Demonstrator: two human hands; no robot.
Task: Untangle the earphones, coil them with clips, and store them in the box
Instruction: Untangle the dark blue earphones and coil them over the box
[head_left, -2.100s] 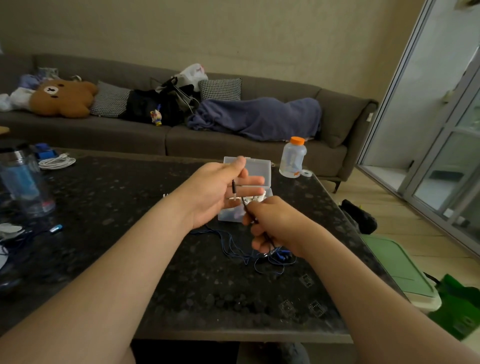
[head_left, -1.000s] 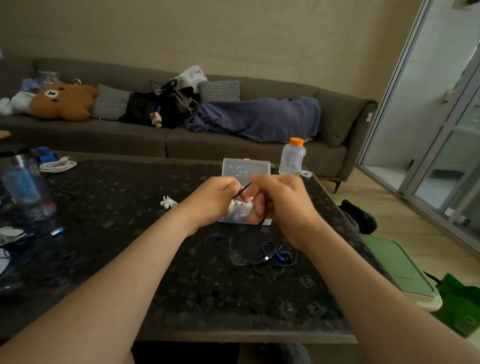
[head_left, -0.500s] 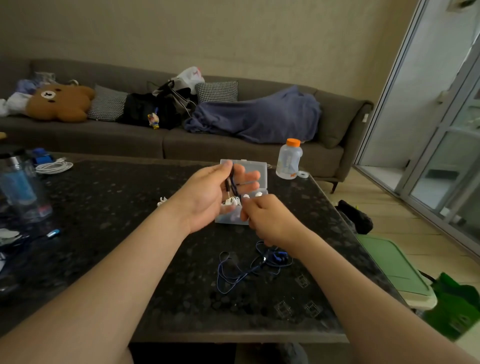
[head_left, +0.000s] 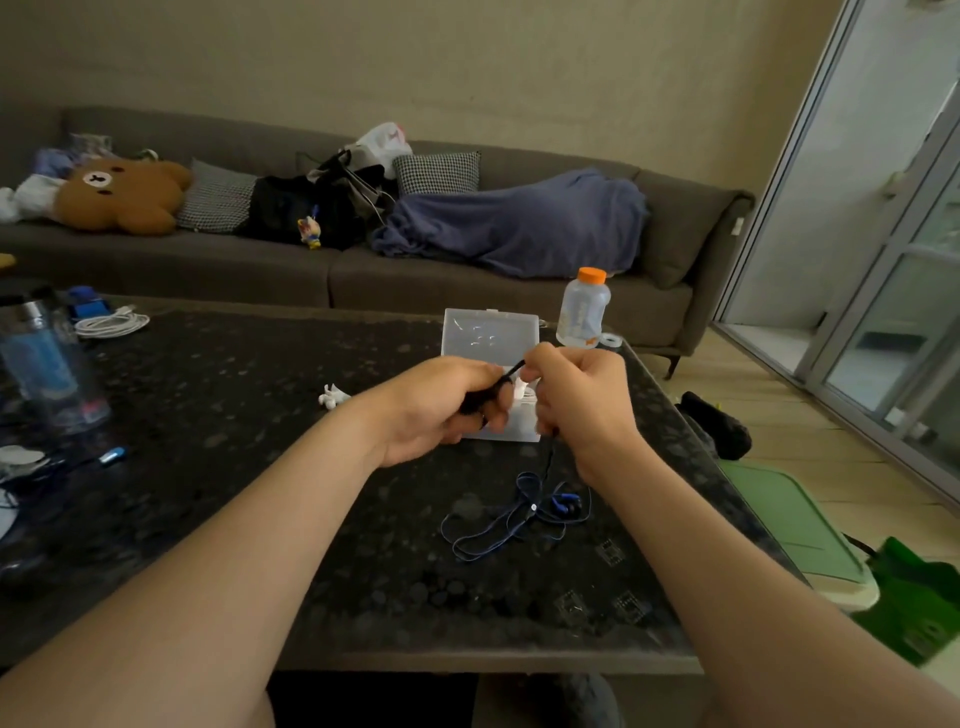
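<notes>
A blue earphone cable (head_left: 511, 512) lies in loose loops on the dark stone table (head_left: 260, 467), with its buds near the right end. One strand rises from the loops into my right hand (head_left: 576, 400), which is closed on it. My left hand (head_left: 441, 405) grips wound dark turns of the same cable, and a short taut stretch runs between both fists. Behind them stands the clear plastic box (head_left: 488, 332) with its lid raised; white earphones show inside, mostly hidden by my hands. Several clear clips (head_left: 608, 553) lie on the table at the near right.
A small white earphone piece (head_left: 332, 396) lies left of my hands. An orange-capped bottle (head_left: 583, 307) stands beside the box. A blue water bottle (head_left: 47, 364) and a coiled white cable (head_left: 111, 325) occupy the left side. The table's right edge drops to a green bin (head_left: 795, 525).
My right hand has risen from near the table up to the left hand, pulling the cable. My left hand has closed its fingers over the turns. The loose loops have shrunk and shifted.
</notes>
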